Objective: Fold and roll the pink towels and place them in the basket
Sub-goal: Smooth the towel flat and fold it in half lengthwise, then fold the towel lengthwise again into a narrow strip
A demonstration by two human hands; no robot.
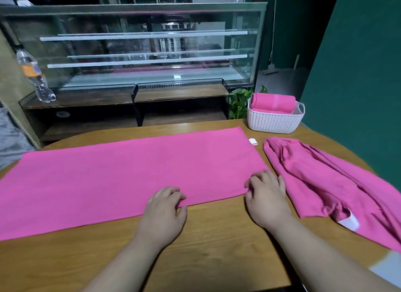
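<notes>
Beneath both hands lies the flat pink towel (130,172), spread across the table (217,248). The left hand (165,209) pinches its near edge, and the right hand (268,196) grips its near right corner. Just right of that hand lies a crumpled towel (325,178). Beyond it the basket (273,122) holds a rolled towel (273,102).

left hand (166,205) pinching towel (130,172) edge | right hand (265,196) pinching corner

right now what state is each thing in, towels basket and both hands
flat towel: spread flat, not rolled
crumpled towel: bunched, unfolded
rolled towel: rolled, lying in basket
basket: upright, open top
left hand: pinches flat towel's near edge
right hand: grips its near right corner
</notes>
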